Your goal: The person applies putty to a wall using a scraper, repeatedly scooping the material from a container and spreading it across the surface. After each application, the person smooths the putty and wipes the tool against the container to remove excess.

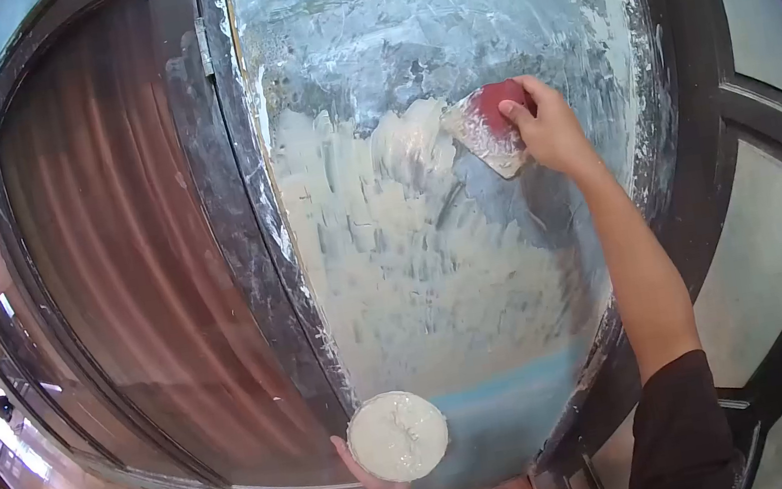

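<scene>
Scraper (489, 132) (red, white-smeared) in right hand (549, 127)

The blue-grey wall (450, 28) bears streaky cream paste (404, 263) across its middle and a light-blue band (513, 383) below.

Text: none legible. Scraper (503, 106) in right hand (551, 129): no print, brand or number readable. Bowl (404, 478) in left hand (369, 476): no label made out. Panel (420, 33) in front of both hands: smears and streaks, no characters. Bright area (10, 433) far left of left hand: too small, blurred to read.
</scene>
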The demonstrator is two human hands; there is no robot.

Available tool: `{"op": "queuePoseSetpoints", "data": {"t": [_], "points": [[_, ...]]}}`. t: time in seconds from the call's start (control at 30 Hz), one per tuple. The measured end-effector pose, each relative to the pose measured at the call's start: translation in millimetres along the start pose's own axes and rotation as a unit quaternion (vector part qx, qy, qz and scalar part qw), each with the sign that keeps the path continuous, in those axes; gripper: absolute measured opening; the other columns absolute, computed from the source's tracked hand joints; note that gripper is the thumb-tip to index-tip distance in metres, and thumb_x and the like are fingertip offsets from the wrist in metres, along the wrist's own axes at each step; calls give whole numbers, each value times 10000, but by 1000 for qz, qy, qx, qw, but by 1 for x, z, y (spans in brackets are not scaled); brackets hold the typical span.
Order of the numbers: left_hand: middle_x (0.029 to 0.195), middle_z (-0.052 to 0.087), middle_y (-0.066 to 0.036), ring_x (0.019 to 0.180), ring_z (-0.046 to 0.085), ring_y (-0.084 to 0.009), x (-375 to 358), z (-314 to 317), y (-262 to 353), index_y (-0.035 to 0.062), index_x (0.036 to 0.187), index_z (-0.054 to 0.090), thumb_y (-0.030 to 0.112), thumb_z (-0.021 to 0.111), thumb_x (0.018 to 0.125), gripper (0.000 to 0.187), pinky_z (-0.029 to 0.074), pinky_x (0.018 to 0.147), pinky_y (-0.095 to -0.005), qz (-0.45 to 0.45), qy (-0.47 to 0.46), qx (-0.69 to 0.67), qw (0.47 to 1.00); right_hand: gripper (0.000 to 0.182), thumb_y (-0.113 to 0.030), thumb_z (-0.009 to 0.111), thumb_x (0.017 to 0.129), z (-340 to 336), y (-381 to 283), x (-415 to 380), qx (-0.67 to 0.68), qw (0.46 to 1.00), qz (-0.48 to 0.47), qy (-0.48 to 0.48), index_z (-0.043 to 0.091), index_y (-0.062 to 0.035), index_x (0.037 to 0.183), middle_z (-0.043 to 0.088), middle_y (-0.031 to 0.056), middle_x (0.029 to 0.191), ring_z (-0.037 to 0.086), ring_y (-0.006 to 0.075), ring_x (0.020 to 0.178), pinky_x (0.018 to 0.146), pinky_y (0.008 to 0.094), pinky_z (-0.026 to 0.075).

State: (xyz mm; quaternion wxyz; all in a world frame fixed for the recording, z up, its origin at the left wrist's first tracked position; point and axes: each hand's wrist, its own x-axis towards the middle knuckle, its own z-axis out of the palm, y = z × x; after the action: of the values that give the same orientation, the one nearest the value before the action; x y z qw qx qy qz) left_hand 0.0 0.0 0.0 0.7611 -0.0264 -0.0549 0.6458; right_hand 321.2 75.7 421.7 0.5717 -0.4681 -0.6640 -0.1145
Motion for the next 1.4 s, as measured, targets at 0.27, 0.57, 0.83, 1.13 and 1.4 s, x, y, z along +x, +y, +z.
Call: {"op": "queuePoseSetpoints", "data": {"t": [0.27,0.57,0.83,1.13,1.4], "points": [[1506,492,-190,1286,528,-488,4,0,-17,105,1498,470,842,340,904,955,448,942,-792,39,-27,194,980,279,-149,664,963,16,-14,-17,-38,996,-15,-81,621,11,1188,704,203,997,678,358,912,844,396,519],[1514,483,-175,1291,519,-498,0,-5,-4,131,1497,476,854,345,894,951,414,894,-853,52,-40,215,975,263,-137,666,964,2,-7,-8,14,999,-19,-37,618,9,1177,704,171,976,682,268,909,841,375,521],[1518,478,-172,1289,513,-512,-7,5,-1,144,1495,479,851,339,897,937,400,890,-869,50,-50,232,970,250,-151,673,975,-7,6,20,13,1000,-9,8,619,29,1139,719,183,1000,696,272,941,844,373,523],[1557,421,-207,1316,472,-557,-19,91,-4,130,1534,417,859,302,900,973,406,927,-852,23,-81,154,985,304,114,581,881,-14,-60,-44,-6,966,-252,-61,681,-27,1131,720,108,1030,668,267,926,873,348,528],[1581,383,-217,1357,448,-535,-11,145,0,104,1558,369,851,261,915,991,377,982,-838,78,-107,215,968,294,-192,683,848,23,-90,-138,-87,790,-547,-263,692,-144,1138,683,-6,1061,630,228,1055,830,381,531]]}}
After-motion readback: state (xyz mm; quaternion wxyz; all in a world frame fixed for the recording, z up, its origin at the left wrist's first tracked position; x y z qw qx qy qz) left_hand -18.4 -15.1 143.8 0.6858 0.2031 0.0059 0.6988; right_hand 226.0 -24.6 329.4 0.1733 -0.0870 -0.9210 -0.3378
